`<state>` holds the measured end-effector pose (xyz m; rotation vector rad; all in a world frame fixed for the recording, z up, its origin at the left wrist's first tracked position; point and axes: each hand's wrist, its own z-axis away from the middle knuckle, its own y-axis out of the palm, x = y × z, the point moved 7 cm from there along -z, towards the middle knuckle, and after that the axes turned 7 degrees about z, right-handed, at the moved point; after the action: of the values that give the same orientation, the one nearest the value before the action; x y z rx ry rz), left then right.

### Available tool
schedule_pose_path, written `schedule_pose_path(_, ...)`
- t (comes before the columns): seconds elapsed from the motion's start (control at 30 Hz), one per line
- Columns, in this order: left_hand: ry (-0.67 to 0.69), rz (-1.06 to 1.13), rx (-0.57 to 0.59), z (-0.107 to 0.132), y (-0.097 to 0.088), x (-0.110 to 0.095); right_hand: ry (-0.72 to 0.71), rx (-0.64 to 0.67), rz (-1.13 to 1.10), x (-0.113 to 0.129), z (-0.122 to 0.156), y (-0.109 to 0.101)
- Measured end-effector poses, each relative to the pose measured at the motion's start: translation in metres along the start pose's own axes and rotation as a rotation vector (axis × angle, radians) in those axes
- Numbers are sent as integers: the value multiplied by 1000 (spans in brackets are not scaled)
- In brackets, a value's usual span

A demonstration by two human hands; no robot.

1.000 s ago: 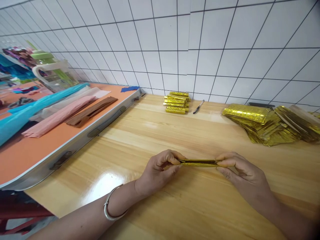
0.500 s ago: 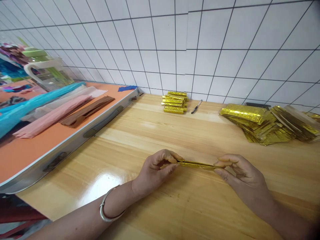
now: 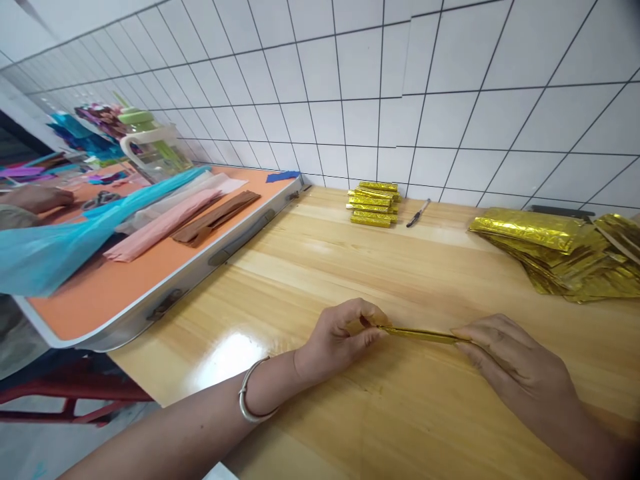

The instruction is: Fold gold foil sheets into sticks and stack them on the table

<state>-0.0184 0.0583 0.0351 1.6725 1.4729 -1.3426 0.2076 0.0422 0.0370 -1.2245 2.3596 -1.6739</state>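
At far left, a co-worker's hand (image 3: 43, 199) rests on the orange desk (image 3: 140, 287), near a loose turquoise sheet (image 3: 45, 260); pink (image 3: 165, 225) and brown sheets (image 3: 217, 219) lie to its right.

On the wooden desk (image 3: 280, 263), the person's left hand (image 3: 345, 340) has thumb and forefinger drawn together on the near-side end of a folded gold strip (image 3: 420, 335). The strip spans the gap between the hands, low over the wood; whether it touches is unclear. Beyond it, close to the wall, sit a stack of gold pieces (image 3: 373, 205) and a pen (image 3: 419, 213).

The right hand (image 3: 520, 367) pinches the strip's other end, its fingers narrow. Uneven pulling could skew the crease or tear the thin foil; a slack pinch might let the fold spring apart. Farther right lies a gold foil pile (image 3: 555, 257), whose loose, overlapping sheets could slide if an arm brushed them.
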Motion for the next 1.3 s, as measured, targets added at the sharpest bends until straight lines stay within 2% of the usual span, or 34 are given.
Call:
schedule_pose_path(0.3,184,-135,121,-4,7,-13,-119,42,56,8,-2,-2)
schedule_pose_path(0.5,383,-425,264,0,15,-17,-288,28,166,15,0,-3)
schedule_pose_path(0.6,419,-527,318,2,19,-16,-317,22,225,13,3,-2)
schedule_pose_path(0.67,390,-502,311,1,20,-16,-259,48,193,10,1,-2)
schedule_pose_path(0.7,342,-457,286,0,19,-14,-185,70,138,6,-1,-2)
schedule_pose_path(0.83,-77,-122,160,-6,14,9,269,278,-243,-18,-4,9)
schedule_pose_path(0.9,-254,-7,161,-4,17,21,404,368,-367,-26,-1,17)
schedule_pose_path(1.0,-313,-55,186,-5,20,26,426,402,-384,-34,-1,23)
schedule_pose_path(1.13,-230,-318,221,-8,23,22,347,377,-247,-39,-3,28)
schedule_pose_path(1.3,-172,-596,230,-9,29,23,274,352,-22,-32,-7,28)
